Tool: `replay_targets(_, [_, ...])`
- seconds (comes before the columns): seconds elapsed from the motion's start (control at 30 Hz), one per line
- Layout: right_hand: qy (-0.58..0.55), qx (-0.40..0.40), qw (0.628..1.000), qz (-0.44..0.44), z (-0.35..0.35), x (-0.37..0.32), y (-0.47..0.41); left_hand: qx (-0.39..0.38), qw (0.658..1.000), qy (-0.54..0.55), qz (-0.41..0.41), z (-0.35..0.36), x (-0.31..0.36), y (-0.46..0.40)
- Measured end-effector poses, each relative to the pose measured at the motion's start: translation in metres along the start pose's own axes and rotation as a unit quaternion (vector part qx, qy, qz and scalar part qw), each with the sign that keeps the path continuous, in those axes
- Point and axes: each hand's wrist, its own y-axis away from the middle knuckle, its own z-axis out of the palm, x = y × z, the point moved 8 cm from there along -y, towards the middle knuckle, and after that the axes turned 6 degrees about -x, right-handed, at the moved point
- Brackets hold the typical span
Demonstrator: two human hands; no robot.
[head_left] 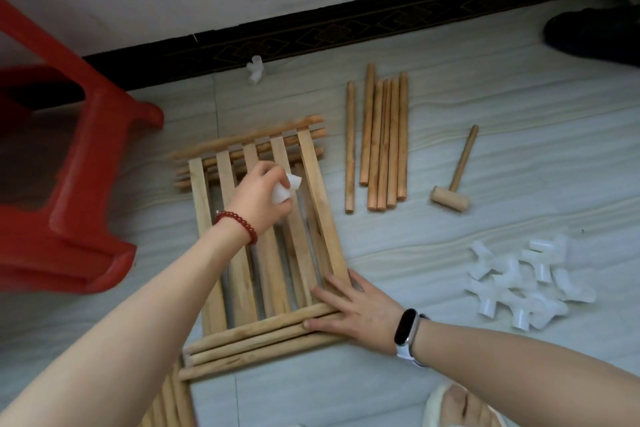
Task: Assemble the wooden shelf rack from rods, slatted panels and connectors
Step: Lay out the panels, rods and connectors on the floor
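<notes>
Your left hand (258, 196) pinches a white connector (284, 189) above the slatted panels (263, 236); your right hand (360, 312) presses flat (fingers spread) on the panels' rods (256, 334).

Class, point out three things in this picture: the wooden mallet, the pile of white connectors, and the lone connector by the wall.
wooden mallet (450, 199): head view, on its head.
pile of white connectors (519, 284): head view, on the pile's middle.
lone connector (256, 69): head view, on its body.

Left grip (258, 196) curled closed; right grip (358, 310) flat, fingers spread.
</notes>
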Motion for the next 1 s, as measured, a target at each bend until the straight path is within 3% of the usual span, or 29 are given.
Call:
replay_targets(0.13, [-0.083,0.009,0.996,0.009,-0.01,0.011,-0.032,0.031,0.989,0.124,-0.079,0.01,-0.02,0.022])
replay_targets(0.33, [-0.213,0.1,0.963,0.131,-0.03,0.068,-0.041,0.082,0.969,0.185,-0.143,0.016,-0.038,0.036])
replay_targets(0.43, [-0.271,0.139,0.933,0.191,-0.016,0.096,0.003,0.043,0.968,0.22,-0.109,0.045,-0.011,0.037])
replay_targets(0.6, [-0.132,0.035,0.958,0.251,0.055,0.112,0.099,-0.136,0.976,0.167,0.025,0.145,0.083,0.04])
replay_targets(0.7, [-0.144,-0.02,0.938,0.315,0.092,0.127,0.139,-0.21,0.967,0.14,0.044,0.201,0.127,0.044])
replay_targets(0.8, [-0.165,-0.065,0.909,0.378,0.118,0.138,0.162,-0.231,0.964,0.111,0.065,0.229,0.154,0.043])
replay_targets(0.87, [-0.172,-0.061,0.9,0.395,0.124,0.142,0.168,-0.238,0.966,0.033,0.092,0.239,0.165,0.043])
replay_targets(1.0, [-0.25,0.043,0.871,0.421,0.103,0.146,0.154,-0.262,0.954,-0.084,0.119,0.239,0.151,0.048])
